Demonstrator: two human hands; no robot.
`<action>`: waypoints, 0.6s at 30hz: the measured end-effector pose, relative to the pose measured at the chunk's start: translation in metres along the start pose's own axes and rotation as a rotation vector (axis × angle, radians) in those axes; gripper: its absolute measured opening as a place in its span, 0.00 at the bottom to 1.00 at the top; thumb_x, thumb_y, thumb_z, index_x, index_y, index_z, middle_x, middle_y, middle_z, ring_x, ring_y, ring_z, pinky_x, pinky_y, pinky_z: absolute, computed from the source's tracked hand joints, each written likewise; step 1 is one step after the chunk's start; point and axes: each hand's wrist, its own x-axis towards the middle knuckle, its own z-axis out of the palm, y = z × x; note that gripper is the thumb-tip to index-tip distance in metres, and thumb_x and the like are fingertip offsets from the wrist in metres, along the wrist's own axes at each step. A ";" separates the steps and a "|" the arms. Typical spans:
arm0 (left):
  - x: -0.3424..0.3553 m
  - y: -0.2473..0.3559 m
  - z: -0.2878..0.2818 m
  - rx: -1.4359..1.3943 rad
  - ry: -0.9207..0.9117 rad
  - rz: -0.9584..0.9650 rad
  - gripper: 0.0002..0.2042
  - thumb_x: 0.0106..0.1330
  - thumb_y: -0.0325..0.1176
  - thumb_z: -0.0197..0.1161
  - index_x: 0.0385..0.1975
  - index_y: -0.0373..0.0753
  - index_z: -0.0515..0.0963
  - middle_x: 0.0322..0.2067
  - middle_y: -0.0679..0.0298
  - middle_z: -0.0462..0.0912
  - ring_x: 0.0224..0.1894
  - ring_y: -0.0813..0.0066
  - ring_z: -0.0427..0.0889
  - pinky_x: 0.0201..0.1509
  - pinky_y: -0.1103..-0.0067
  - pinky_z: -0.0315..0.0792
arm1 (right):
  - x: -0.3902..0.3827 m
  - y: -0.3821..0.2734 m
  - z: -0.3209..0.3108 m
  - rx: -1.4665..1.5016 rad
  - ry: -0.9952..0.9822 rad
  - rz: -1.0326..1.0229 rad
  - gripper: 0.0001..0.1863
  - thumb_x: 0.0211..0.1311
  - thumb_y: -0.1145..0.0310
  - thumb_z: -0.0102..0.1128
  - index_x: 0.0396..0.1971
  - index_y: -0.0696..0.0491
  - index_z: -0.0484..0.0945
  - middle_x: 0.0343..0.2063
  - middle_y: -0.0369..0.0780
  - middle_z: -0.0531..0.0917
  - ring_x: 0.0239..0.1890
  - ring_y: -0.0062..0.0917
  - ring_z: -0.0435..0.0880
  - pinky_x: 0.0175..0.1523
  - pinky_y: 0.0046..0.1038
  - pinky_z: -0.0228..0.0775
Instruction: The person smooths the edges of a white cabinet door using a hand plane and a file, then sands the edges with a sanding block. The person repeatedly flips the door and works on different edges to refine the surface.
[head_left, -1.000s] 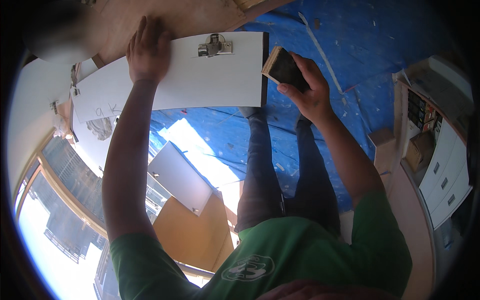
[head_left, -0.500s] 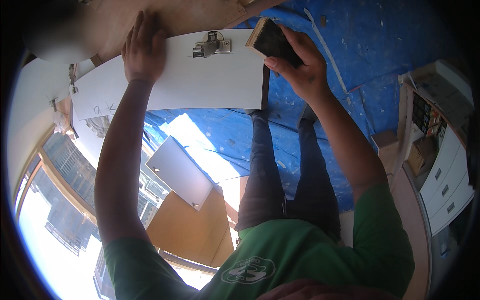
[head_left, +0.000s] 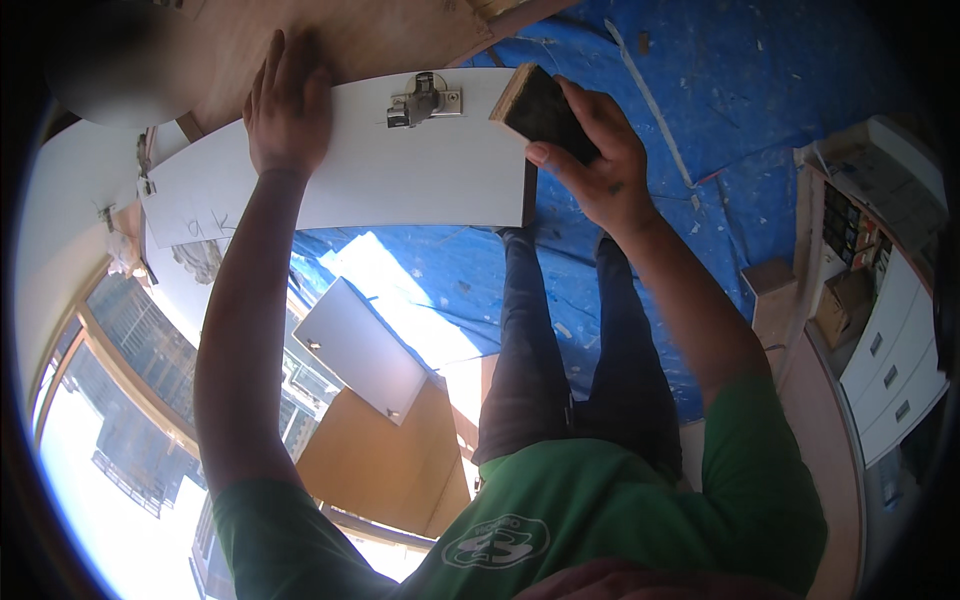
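Note:
A long white cabinet door panel (head_left: 400, 180) lies across in front of me, with a metal hinge (head_left: 425, 102) fixed near its far edge. My left hand (head_left: 288, 125) rests flat on the panel's left part, fingers stretched out past the far edge. My right hand (head_left: 605, 155) grips a sanding block (head_left: 550, 115), a thick wooden block with a dark face. Thumb and fingers wrap its sides. The block is at the panel's right end, by the far corner; whether it touches the edge I cannot tell.
A brown board surface (head_left: 360, 40) lies beyond the panel. Blue sheeting (head_left: 730, 100) covers the floor. A smaller white door (head_left: 360, 345) leans over a brown board (head_left: 385, 455) at lower left, near the window. White drawers (head_left: 895, 370) stand at right.
My right hand has moved the sanding block a little nearer to me along the panel's right end. My left hand stays in place on the panel.

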 end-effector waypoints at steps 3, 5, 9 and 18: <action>-0.003 -0.001 -0.002 0.010 0.007 -0.003 0.29 0.76 0.49 0.49 0.76 0.56 0.65 0.79 0.66 0.59 0.77 0.61 0.63 0.80 0.61 0.52 | -0.043 -0.017 -0.002 0.006 -0.040 0.022 0.39 0.58 0.58 0.81 0.66 0.59 0.75 0.46 0.43 0.82 0.47 0.27 0.85 0.50 0.28 0.79; -0.004 -0.002 -0.003 0.006 0.017 0.013 0.28 0.76 0.49 0.50 0.76 0.56 0.65 0.79 0.65 0.60 0.77 0.61 0.63 0.80 0.61 0.53 | -0.041 -0.016 -0.001 0.035 -0.033 0.041 0.39 0.58 0.58 0.81 0.66 0.58 0.76 0.46 0.43 0.82 0.47 0.28 0.85 0.51 0.29 0.79; 0.000 0.001 -0.003 -0.014 0.017 0.033 0.28 0.75 0.49 0.50 0.76 0.56 0.66 0.78 0.64 0.61 0.77 0.61 0.63 0.80 0.61 0.53 | 0.043 -0.008 0.001 -0.013 0.016 0.063 0.37 0.58 0.58 0.81 0.65 0.56 0.77 0.43 0.42 0.83 0.45 0.27 0.84 0.49 0.30 0.78; -0.002 0.001 -0.006 -0.007 0.016 0.026 0.28 0.76 0.48 0.49 0.76 0.56 0.66 0.78 0.64 0.61 0.77 0.61 0.64 0.81 0.62 0.52 | -0.027 -0.016 -0.005 -0.075 -0.076 0.018 0.37 0.61 0.62 0.78 0.67 0.60 0.74 0.53 0.48 0.81 0.54 0.31 0.84 0.58 0.33 0.79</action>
